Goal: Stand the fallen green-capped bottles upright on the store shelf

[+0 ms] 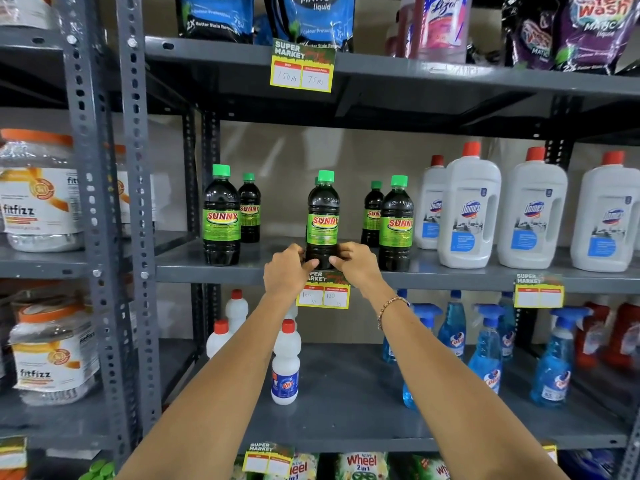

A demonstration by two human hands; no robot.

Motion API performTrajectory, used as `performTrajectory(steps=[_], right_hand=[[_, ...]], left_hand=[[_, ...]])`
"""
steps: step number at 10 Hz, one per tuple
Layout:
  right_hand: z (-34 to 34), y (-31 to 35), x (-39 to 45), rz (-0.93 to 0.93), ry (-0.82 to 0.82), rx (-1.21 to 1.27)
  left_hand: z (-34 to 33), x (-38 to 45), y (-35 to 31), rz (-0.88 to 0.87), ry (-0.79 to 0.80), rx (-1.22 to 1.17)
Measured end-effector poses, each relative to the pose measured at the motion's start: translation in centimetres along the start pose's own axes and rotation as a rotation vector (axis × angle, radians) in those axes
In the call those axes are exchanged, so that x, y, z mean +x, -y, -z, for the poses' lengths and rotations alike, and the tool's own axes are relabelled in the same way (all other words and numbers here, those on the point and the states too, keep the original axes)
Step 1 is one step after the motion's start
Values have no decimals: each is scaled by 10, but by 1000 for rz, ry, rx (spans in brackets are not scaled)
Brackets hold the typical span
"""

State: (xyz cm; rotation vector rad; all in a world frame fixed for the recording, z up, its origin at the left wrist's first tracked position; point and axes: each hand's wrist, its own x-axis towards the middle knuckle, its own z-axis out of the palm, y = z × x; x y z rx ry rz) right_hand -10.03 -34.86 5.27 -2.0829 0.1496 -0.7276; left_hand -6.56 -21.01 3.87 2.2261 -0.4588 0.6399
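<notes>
A shop, a supermarket aisle of cleaning goods; grey slotted-steel shelving (450, 277) carries rows of identical products facing out; yellow price tags (302, 65) printed "SUPER MARKET" hang from the shelf edges, with 2 handwritten prices each; detergent pouches (214, 15) line the top shelf.

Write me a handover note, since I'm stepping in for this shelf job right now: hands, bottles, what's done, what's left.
Left hand and right hand: both grip the base of the middle front bottle, fingers on its lower part, bottle upright at the front edge of the shelf.
Other green-capped bottles: left front bottle and right front bottle stand upright, with more upright behind them.
Done: no green-capped bottle seen lying down.
Left: let go of the middle one; check the rows behind.
</notes>
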Motion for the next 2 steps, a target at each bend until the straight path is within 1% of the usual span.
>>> performTrajectory(steps=[1,2], right_hand=[[-1,3,-6,-8,-33,-115],[-4,5,-17,12,-83,-297]], left_hand=[[2,-7,4,-11,-5,-87],[7,-17,6,-53,-53,-84]])
